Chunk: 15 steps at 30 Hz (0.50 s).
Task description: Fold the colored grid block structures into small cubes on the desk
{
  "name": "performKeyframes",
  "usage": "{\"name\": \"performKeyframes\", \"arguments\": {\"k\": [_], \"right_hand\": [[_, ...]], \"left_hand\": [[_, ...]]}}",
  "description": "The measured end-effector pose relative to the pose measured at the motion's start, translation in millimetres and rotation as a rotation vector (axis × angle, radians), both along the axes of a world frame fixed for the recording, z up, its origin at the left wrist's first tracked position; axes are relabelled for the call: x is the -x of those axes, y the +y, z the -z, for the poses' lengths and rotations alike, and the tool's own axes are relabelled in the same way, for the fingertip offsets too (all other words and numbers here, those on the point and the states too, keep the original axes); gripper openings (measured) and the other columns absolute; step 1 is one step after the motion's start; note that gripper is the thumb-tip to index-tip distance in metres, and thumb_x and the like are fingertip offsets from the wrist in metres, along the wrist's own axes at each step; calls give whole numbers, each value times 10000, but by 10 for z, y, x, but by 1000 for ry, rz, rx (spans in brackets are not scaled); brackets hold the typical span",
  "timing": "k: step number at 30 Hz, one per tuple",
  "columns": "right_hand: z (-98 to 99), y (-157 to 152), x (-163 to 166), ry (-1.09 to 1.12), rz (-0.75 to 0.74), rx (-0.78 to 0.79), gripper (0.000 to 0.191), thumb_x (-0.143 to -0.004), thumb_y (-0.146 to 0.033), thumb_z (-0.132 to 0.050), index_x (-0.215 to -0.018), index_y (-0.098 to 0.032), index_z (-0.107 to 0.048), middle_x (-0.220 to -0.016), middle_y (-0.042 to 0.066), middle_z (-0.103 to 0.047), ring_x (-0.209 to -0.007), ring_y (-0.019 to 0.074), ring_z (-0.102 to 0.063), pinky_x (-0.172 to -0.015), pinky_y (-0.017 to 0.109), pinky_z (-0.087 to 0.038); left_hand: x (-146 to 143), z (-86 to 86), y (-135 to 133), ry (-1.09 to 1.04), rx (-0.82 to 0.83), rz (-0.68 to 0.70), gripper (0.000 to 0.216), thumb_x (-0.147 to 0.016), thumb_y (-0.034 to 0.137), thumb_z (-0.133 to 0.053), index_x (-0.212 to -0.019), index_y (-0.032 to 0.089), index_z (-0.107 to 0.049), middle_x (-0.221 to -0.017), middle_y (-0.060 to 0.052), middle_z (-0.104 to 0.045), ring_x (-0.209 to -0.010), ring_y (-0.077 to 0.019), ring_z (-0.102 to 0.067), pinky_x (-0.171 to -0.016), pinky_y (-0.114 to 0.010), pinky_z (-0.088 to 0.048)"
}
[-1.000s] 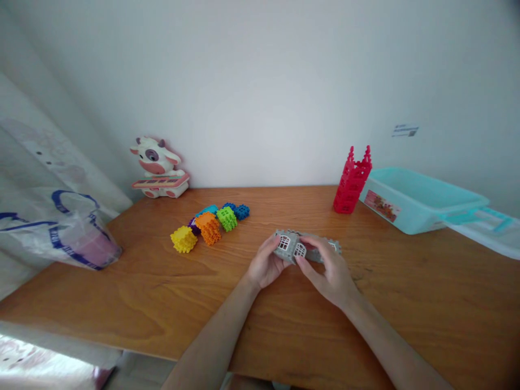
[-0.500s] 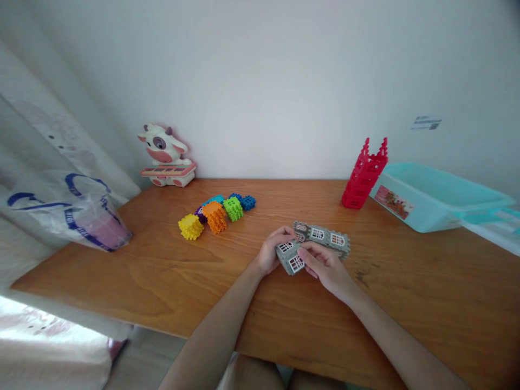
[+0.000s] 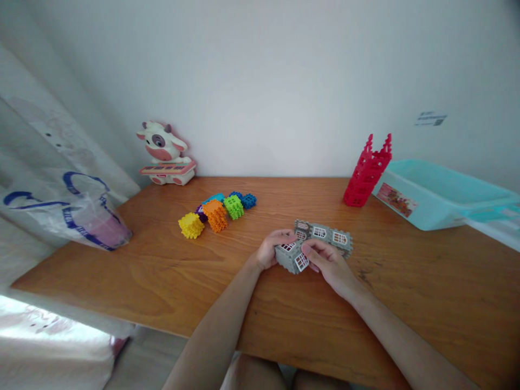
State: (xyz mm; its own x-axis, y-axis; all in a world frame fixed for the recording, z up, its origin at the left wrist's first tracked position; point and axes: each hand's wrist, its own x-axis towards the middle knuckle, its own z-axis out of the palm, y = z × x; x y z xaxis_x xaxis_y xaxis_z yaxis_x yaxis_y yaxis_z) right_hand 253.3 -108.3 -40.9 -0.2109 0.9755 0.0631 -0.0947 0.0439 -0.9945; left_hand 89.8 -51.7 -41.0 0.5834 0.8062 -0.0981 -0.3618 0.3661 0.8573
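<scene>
Between my hands is a grey building-block piece (image 3: pixel 289 260) with white lattice windows, tilted just above or against the table. My left hand (image 3: pixel 271 250) is closed around its left side, thumb across the top. My right hand (image 3: pixel 330 264) pinches its right side near a white window. Right behind it lies a longer grey block section (image 3: pixel 330 235) with more white windows and notched edges. Whether the two grey parts are joined I cannot tell, as my fingers cover the place where they meet.
Interlocking blocks in several colours, among them an orange one (image 3: pixel 215 214), lie left of centre. A red block tower (image 3: pixel 365 176) stands beside a turquoise bin (image 3: pixel 441 208) at the right. A cow toy with keyboard (image 3: pixel 166 157) and a bagged pink cup (image 3: pixel 103 225) are on the left.
The grey piece in my hands has turned slightly, showing more of its plain grey side. Both hands keep hold of it. The camera view has shifted a little.
</scene>
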Motion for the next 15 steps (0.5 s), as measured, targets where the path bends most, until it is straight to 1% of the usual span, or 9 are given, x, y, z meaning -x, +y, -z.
{"name": "performKeyframes", "arguments": {"k": [2,5,9,12,14,15], "right_hand": [[30,6,-29,32,25,-7,358,-815,-561,-692,-779,-210,-635,-600,-51,-474,-506,80,-338,-463,241,-234],[72,25,-85,69,83,-48,324,-840,-530,-682,-789,-219,-605,-598,-57,-480,-510,82,-382,-477,236,-276],[40,47,-118,-34,191,-78,327,-867,-544,-638,-849,-219,-604,-617,-53,-510,-505,87,-443,-481,239,-320],[-23,38,-103,-106,208,-62,381,-832,-570,-657,-973,-219,-613,-650,-52,-534,-476,86,-430,-451,242,-326],[-48,23,-93,-166,177,-40,400,-800,-572,-688,-956,-212,-611,-604,-60,-526,-450,89,-413,-430,242,-316],[-52,16,-90,-198,164,-31,391,-797,-577,-687,-903,-209,-608,-567,-63,-515,-441,93,-413,-427,244,-317]], "left_hand": [[10,-13,8,-51,23,-66,345,-576,383,-812,-605,141,-568,-542,21,-510,-470,-76,-429,-473,-218,-298],[36,-37,26,-124,42,-210,344,-583,378,-827,-631,145,-579,-565,26,-536,-480,-78,-454,-484,-215,-331],[37,-36,47,-99,12,-304,334,-635,379,-833,-644,145,-595,-564,32,-549,-482,-78,-475,-487,-211,-348],[7,-5,51,-123,22,-301,294,-694,391,-811,-722,147,-649,-658,6,-631,-557,-99,-555,-545,-217,-409],[-17,14,46,-128,38,-239,319,-726,436,-789,-792,141,-685,-745,-27,-685,-617,-124,-603,-600,-237,-451],[-28,19,40,-119,42,-202,354,-735,468,-777,-819,134,-697,-777,-44,-703,-640,-138,-619,-622,-248,-464]]}}
